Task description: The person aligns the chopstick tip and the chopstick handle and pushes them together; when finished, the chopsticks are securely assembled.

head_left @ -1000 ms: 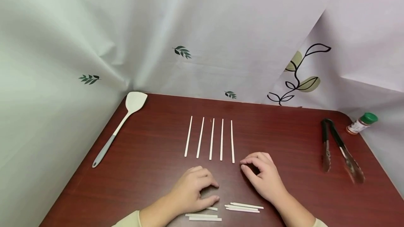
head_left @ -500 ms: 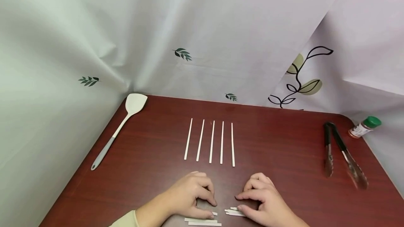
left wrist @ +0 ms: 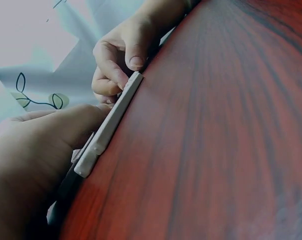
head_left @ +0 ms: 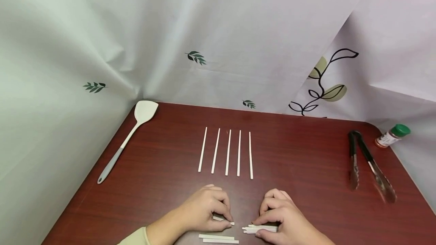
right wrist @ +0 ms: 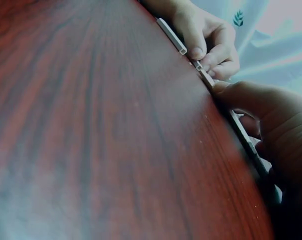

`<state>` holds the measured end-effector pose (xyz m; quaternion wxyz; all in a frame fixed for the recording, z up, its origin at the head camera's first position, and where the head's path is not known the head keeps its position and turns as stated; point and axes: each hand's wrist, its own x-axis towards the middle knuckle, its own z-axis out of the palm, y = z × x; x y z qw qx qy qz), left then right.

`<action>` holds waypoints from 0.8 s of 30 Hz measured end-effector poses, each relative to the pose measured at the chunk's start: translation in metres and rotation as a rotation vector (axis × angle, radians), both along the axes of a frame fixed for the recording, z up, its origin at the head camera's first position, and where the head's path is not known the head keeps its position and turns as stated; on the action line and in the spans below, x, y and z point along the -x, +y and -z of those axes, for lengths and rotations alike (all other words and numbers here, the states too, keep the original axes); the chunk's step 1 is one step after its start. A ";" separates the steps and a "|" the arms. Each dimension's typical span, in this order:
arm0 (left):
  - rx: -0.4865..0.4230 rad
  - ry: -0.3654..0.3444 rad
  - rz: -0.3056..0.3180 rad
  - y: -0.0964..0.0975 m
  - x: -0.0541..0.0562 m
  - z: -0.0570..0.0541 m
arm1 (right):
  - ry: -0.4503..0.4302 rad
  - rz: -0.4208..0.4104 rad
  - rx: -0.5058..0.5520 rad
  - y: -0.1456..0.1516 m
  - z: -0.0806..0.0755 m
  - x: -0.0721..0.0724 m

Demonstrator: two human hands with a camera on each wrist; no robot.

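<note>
Several short white sticks lie near the front of the table. My left hand [head_left: 208,209] has its thumb and index finger pinched about one white stick [head_left: 218,218], which the fingers partly cover. Two more white sticks [head_left: 219,239] lie side by side just in front of that hand. My right hand [head_left: 281,218] holds a small bundle of white sticks [head_left: 250,230] between thumb and index finger; the bundle's right end is hidden by the hand. In the left wrist view, two sticks [left wrist: 113,117] run along the tabletop beside the left hand [left wrist: 46,135].
Several longer white sticks [head_left: 227,152] stand in a spaced row beyond the hands. A white spatula with a grey handle [head_left: 127,139] lies at the left. Tongs [head_left: 368,158] and a green-capped spice bottle [head_left: 391,136] are at the right. Patterned cloth [head_left: 218,48] hangs behind the table.
My right hand has come back toward the bundle and taken it between thumb and finger. The left finger and thumb have closed on a stick, which has shifted slightly away from the front pair.
</note>
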<state>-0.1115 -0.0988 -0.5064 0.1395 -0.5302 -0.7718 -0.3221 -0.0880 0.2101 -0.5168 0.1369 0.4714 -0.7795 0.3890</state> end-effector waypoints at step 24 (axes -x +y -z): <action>0.079 -0.147 -0.013 0.001 -0.003 -0.001 | 0.007 0.044 -0.002 -0.004 -0.002 0.001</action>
